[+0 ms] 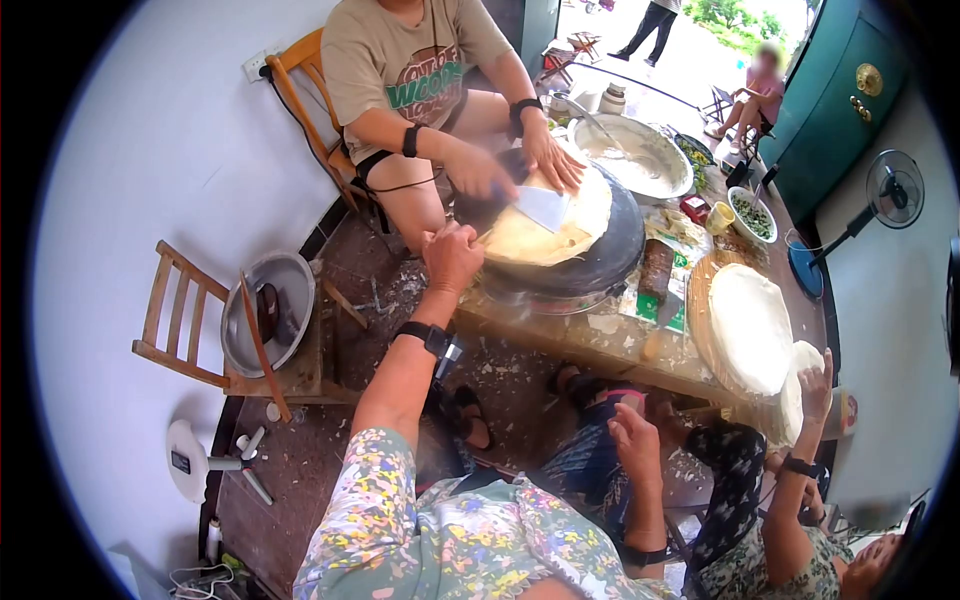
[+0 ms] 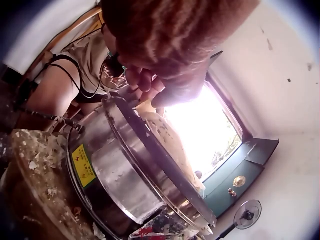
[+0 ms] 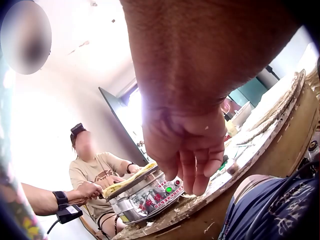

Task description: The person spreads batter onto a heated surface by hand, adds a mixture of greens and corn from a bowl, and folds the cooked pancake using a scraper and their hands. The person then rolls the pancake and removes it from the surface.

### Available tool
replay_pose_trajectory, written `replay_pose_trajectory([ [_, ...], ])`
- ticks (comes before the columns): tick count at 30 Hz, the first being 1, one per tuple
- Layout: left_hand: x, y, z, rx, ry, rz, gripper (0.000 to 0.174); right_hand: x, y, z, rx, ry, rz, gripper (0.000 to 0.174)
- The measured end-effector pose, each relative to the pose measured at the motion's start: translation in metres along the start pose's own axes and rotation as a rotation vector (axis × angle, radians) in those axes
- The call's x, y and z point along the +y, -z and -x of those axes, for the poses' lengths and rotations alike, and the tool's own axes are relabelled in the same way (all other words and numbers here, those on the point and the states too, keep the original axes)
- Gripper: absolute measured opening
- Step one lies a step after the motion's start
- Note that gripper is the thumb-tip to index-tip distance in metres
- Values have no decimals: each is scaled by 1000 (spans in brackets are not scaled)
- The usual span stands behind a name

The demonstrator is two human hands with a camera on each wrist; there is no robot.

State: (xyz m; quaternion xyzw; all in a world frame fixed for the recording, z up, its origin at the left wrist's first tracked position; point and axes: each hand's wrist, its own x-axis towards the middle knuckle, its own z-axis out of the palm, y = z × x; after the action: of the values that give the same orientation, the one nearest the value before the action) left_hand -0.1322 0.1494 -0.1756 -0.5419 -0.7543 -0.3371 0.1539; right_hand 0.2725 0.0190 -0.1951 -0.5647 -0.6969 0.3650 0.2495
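Here the left grip [image 1: 452,255] pinches the near edge of one thin pale round pancake [image 1: 540,245] on one round black griddle [image 1: 612,258]; the right grip [image 1: 637,440] hangs loose.

Recorded 1 low wooden table [image 1: 590,342], top strewn with flour and dough scraps. Found standing on it: 1 round griddle [image 1: 610,252] at left, 1 metal basin [image 1: 686,172] beyond, 1 woven tray [image 1: 700,305] at right, 1 dark cylinder [image 1: 657,268] between griddle and tray, and 1 yellow cup [image 1: 720,217] beside 1 bowl of greens [image 1: 752,215].
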Motion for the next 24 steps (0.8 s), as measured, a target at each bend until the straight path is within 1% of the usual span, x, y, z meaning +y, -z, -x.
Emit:
replay_pose_trajectory([
  [4,-7,-10,1,46,-36,-52,7,0,1,-1,-1,17,16,29],
  [7,-13,-13,8,48,7,-61,8,-5,2,-1,6,17,13,30],
  [13,-16,0,17,128,98,54,9,-5,0,-2,-7,47,17,30],
  [16,-13,10,31,191,99,132,8,-11,1,1,43,129,59,29],
  [17,-8,15,40,112,110,174,8,-11,3,4,35,113,88,29],
  [19,14,24,65,39,-35,219,7,-10,4,4,17,77,141,30],
  [21,43,31,89,-149,-233,236,9,-5,4,5,2,55,129,30],
  [22,62,36,98,-266,-320,184,10,-4,3,5,-12,54,121,30],
  [24,89,6,111,-414,-448,222,12,-3,3,6,-42,61,165,31],
])
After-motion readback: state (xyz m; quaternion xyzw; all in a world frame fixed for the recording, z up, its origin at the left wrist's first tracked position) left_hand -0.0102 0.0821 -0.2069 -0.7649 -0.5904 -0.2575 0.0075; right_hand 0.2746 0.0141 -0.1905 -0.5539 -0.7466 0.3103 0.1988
